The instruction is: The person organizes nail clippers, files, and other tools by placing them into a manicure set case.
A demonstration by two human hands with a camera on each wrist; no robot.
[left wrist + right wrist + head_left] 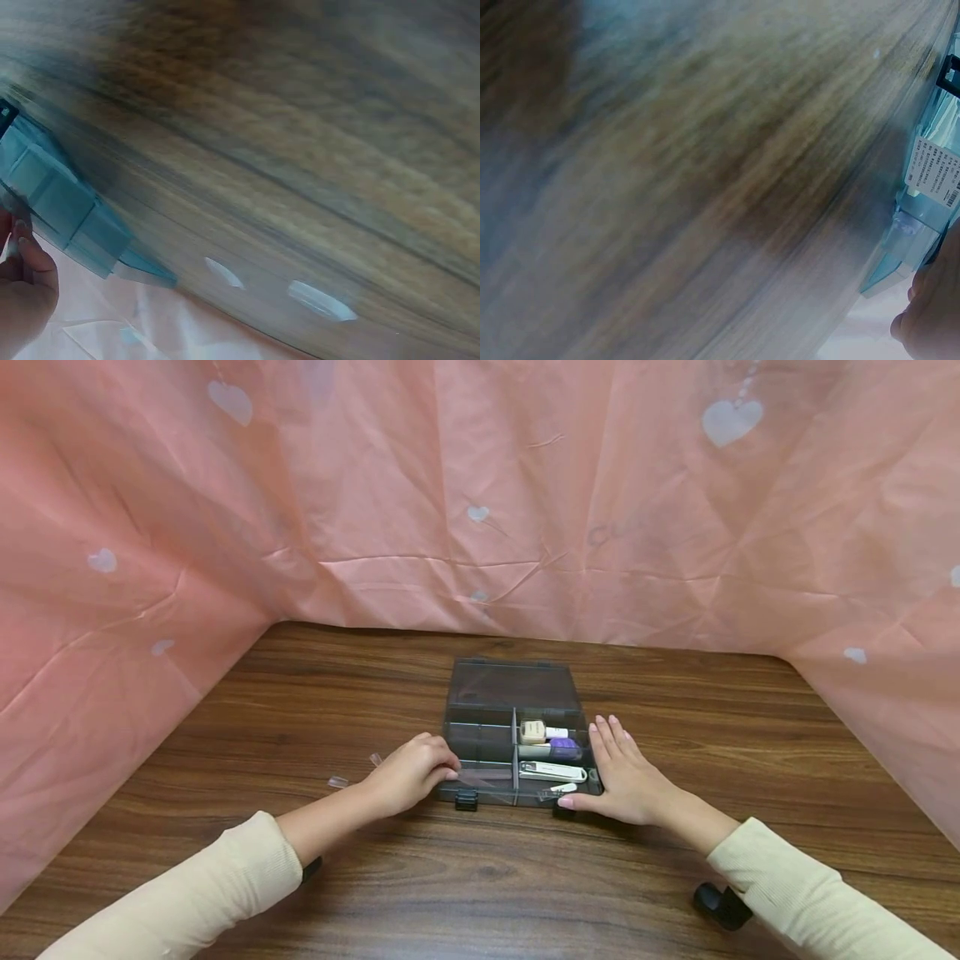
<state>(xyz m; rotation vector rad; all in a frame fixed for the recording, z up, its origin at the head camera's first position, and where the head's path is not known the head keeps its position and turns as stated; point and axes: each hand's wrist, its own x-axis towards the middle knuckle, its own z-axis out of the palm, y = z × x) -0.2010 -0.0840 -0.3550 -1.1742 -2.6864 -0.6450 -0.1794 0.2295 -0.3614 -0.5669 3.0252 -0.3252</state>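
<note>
A dark see-through compartment box (pixel 513 683) lies on the table with its lid folded back. My left hand (pixel 412 772) pinches a thin clear plastic divider (pixel 486 774) over the box's front left compartment. In the left wrist view, thumb and fingers (pixel 34 262) meet at the box's edge. Along the right side of the box rests my right hand (pixel 630 781), fingers straight and thumb at the front corner. The right-hand compartments hold a beige nail polish bottle (pixel 533 732), a purple-and-clear bottle (pixel 564 748), a nail clipper (pixel 552 771) and a small white piece (pixel 564 788).
Two small clear plastic pieces (pixel 337 782) (pixel 322 301) lie on the wood table left of the box. A black object (pixel 722 906) sits by the right sleeve, and another dark one (pixel 311 868) by the left sleeve. Pink curtains (pixel 480 593) enclose the table's back and sides.
</note>
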